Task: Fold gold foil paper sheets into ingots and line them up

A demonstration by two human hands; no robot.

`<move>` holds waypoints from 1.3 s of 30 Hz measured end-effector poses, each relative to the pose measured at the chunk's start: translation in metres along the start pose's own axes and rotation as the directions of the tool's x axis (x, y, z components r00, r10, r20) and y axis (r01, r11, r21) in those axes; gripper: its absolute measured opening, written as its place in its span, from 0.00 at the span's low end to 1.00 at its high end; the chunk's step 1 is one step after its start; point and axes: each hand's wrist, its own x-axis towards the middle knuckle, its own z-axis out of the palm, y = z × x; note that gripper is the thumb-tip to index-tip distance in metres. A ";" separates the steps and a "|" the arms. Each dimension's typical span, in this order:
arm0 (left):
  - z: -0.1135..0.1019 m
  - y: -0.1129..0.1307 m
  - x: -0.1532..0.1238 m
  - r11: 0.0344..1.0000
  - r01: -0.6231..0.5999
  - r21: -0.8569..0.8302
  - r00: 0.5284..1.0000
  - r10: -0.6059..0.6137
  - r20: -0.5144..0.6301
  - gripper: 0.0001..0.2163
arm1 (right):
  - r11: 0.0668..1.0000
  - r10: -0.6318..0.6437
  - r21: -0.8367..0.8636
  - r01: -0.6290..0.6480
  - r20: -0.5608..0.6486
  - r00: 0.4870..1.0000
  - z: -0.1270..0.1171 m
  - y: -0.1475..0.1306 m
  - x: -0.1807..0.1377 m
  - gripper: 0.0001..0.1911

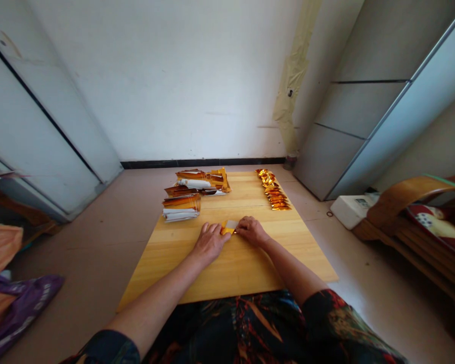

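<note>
A small sheet of gold and white foil paper (229, 226) lies on the wooden board (231, 273) between my two hands. My left hand (209, 242) rests on the board with its fingertips pressing the paper's left edge. My right hand (250, 230) pinches the paper's right edge, fingers curled. Stacks of gold foil paper (182, 203) sit on the board's far left. A row of folded gold pieces (273, 191) runs along the far right.
The board lies on a tiled floor by a white wall. A wooden chair with a patterned cushion (436, 217) and a white box (351, 208) are at the right. Bags, one purple (20, 308), sit at the left. Grey cabinets stand on both sides.
</note>
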 end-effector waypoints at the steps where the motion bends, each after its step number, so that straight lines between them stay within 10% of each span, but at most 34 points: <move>1: 0.000 -0.001 0.000 1.000 -0.005 -0.008 1.000 0.005 -0.001 0.08 | 1.000 0.020 -0.008 -0.020 -0.001 1.000 0.000 -0.001 0.001 0.06; 39: -0.003 0.001 0.000 0.998 0.037 -0.055 0.996 -0.032 0.084 0.13 | 0.969 0.172 -0.178 -0.171 -0.010 0.985 0.004 -0.013 0.010 0.06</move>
